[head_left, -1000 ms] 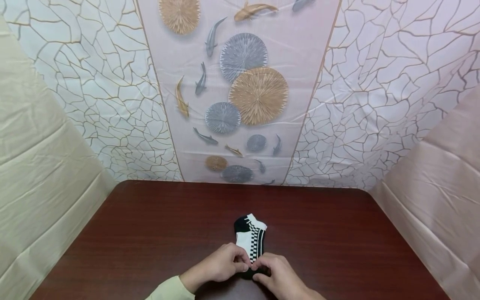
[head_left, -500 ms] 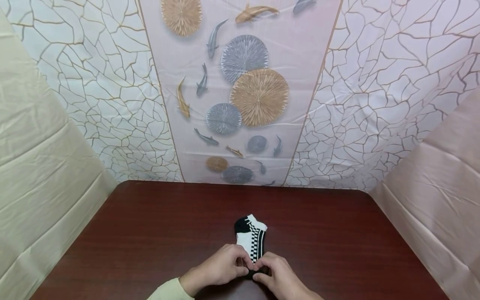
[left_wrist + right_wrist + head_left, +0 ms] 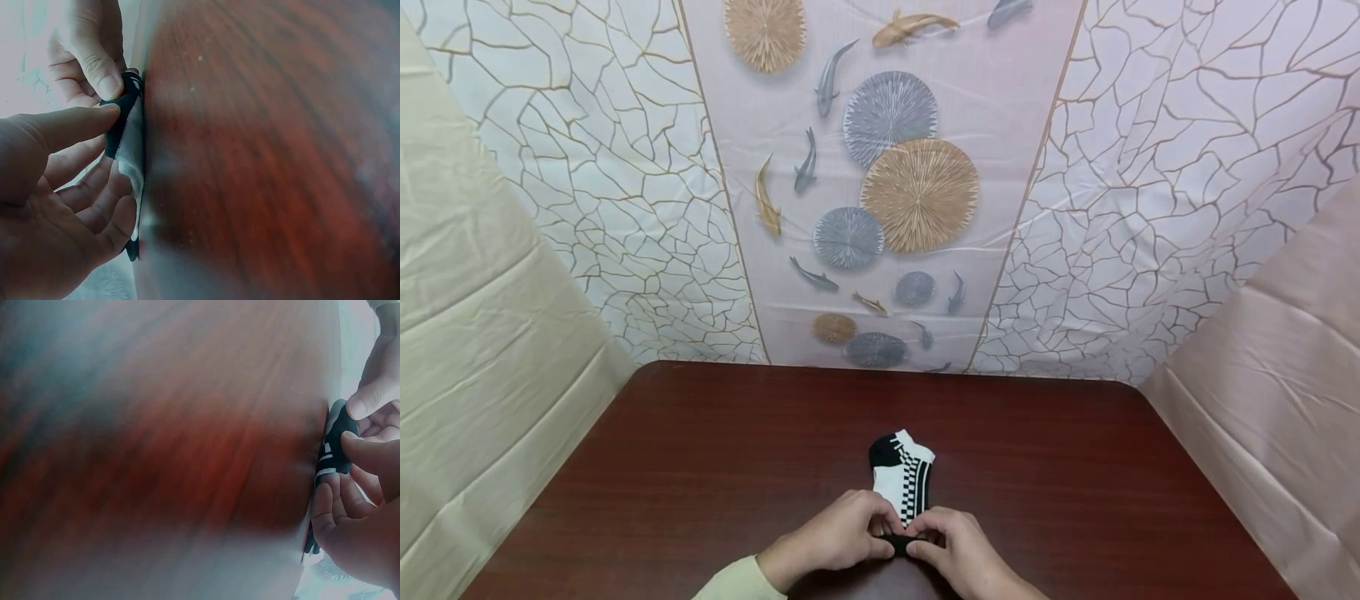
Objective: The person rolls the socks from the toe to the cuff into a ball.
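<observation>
A black-and-white ankle sock [image 3: 889,483] with a checkered stripe lies on the table, its white cuff and black heel pointing away from me. The black toe end is raised off the table and pinched by both hands. My left hand [image 3: 848,530] grips its left side between thumb and fingers; my right hand [image 3: 961,550] grips its right side likewise. In the left wrist view the thumbs press on the black toe of the sock [image 3: 122,119], the fingers behind it. From the right wrist, the sock [image 3: 337,447] shows white marks along its black part.
The dark reddish-brown wooden table [image 3: 737,450] stretches around the sock. Behind it hangs a patterned backdrop [image 3: 1030,167] with fish and round leaf shapes. Pale cloth panels [image 3: 490,350] slope along the left and right sides.
The black toe end of the sock has come up between the thumbs and fingers, where it lay flatter before. Both hands stay in nearly the same spot.
</observation>
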Available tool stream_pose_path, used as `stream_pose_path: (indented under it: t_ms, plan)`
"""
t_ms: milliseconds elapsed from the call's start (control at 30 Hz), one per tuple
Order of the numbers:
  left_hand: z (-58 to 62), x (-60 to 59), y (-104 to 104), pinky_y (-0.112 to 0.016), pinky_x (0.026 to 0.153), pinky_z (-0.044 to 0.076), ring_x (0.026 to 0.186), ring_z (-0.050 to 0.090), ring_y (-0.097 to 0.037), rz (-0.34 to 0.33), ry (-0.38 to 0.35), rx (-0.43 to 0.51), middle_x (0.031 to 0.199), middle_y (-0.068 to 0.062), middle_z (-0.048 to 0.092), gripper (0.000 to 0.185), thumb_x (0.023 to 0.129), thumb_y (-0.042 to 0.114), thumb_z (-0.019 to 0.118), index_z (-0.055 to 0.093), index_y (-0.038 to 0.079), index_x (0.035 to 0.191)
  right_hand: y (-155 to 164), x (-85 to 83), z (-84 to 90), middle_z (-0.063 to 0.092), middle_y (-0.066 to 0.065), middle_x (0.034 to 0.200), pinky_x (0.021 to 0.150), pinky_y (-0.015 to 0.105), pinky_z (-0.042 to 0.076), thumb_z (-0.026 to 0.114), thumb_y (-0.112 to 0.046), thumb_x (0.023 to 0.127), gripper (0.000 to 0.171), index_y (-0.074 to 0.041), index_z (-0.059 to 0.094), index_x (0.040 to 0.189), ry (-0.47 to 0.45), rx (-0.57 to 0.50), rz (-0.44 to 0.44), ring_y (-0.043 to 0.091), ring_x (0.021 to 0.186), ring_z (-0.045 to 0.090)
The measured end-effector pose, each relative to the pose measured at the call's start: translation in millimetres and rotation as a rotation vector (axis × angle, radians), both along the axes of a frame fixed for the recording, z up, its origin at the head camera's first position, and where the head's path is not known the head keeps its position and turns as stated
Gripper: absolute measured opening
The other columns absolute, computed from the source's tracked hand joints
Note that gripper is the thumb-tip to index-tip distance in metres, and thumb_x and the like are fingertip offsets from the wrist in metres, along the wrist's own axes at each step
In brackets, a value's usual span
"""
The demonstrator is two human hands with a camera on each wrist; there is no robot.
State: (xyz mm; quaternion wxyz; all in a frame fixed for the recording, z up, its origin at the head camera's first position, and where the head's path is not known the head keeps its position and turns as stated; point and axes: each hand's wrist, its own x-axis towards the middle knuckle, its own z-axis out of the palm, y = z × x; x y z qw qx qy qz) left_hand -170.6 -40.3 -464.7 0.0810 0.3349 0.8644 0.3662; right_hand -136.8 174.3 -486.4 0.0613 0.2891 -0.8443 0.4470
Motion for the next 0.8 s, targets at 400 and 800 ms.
stream_pose_path:
  t_ms: [400,800]
  plan:
    - [-1.0,1.0,0.2,-0.017,0.064,0.048,0.067,0.056,0.004,-0.011,-0.077,0.036,0.071,0.014,0.063,0.017,0.079,-0.001,0.081,0.074,0.013,0.086,-2.0,2.0,2.1,0.062,-0.011,0.084,0.062,0.024,0.050,0.082,-0.008,0.081,0.015,-0.016,0.072,0.088,0.044,0.033,-0.025,0.000,0.074,0.056]
    - [0.1,-0.1,-2.7,-0.017,0.068,0.047,0.071,0.055,0.005,-0.013,-0.050,0.043,0.078,0.014,0.069,0.013,0.082,0.001,0.078,0.077,0.012,0.088,-6.0,0.6,3.0,0.063,-0.005,0.083,0.061,0.023,0.050,0.084,0.002,0.074,0.027,-0.014,0.070,0.091,0.178,-0.001,0.016,0.004,0.073,0.058]
